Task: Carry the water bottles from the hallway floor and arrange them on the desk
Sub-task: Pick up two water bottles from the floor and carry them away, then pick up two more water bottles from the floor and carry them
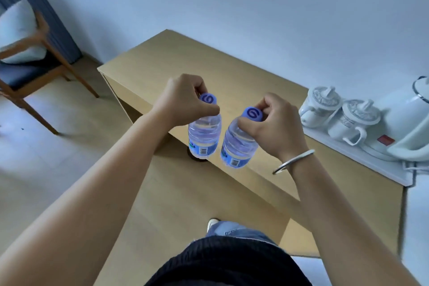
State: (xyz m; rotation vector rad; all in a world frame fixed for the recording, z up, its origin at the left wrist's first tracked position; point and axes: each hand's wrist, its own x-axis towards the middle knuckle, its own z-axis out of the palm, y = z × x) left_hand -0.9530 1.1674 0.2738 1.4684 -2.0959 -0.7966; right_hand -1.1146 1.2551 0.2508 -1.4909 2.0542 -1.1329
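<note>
Two clear water bottles with blue caps and blue labels hang upright over the near edge of the wooden desk (232, 70). My left hand (183, 102) pinches the left bottle (204, 137) by its cap and neck. My right hand (276, 125), a silver bangle on its wrist, pinches the right bottle (239, 146) the same way. The bottles are side by side, a small gap between them. Whether either bottom touches the desk I cannot tell.
A white tray (362, 158) at the desk's right end carries two lidded white cups (320, 107) and a white kettle (408, 123). A wooden armchair (34, 53) with a pale cushion stands at the left on the light floor. A white wall runs behind the desk.
</note>
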